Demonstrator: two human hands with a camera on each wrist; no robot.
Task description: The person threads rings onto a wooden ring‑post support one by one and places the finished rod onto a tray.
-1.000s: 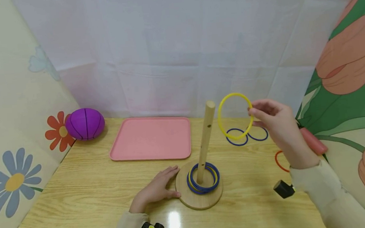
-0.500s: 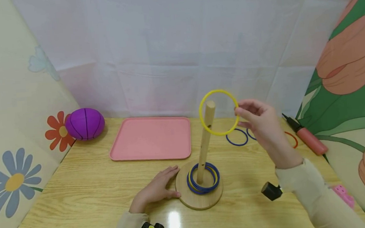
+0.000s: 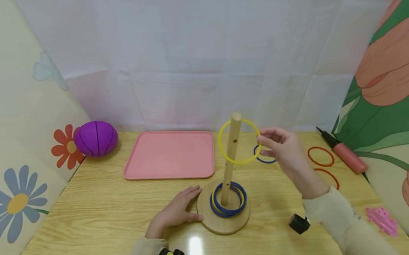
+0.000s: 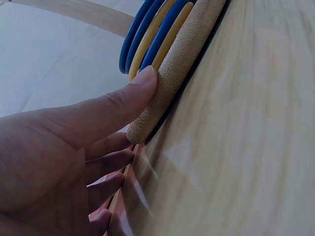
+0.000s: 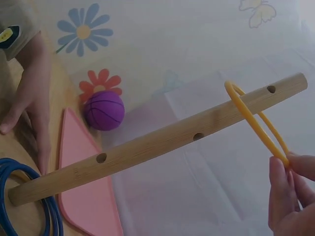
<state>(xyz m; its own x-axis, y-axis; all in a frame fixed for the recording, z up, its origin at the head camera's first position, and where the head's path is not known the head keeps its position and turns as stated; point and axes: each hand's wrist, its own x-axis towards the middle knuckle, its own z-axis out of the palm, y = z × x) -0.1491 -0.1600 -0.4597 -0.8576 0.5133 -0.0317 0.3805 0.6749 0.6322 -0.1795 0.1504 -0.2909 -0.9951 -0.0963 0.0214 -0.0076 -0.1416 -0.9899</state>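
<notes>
A wooden post (image 5: 147, 142) rises from a round wooden base (image 3: 224, 224) on the table. Several blue and yellow rings (image 3: 229, 213) lie stacked around its foot. Between thumb and fingers, my right hand (image 3: 287, 153) pinches a yellow ring (image 5: 256, 125). That ring circles the post near its top, tilted, as the right wrist view shows. My left hand (image 3: 173, 214) rests beside the base; in the left wrist view its thumb (image 4: 142, 81) touches the rim, with the other fingers along the edge.
Behind lies a pink tray (image 3: 170, 156), with a purple ball (image 3: 96, 138) to its left. A blue ring (image 3: 266, 162) shows past my right hand. Farther right are two red rings (image 3: 321, 164), a pink-and-black pump (image 3: 347, 156) and a small pink toy (image 3: 383, 220).
My right hand has moved left with the yellow ring, then down, bringing it around the post's upper end. The left hand has stayed where it was.
</notes>
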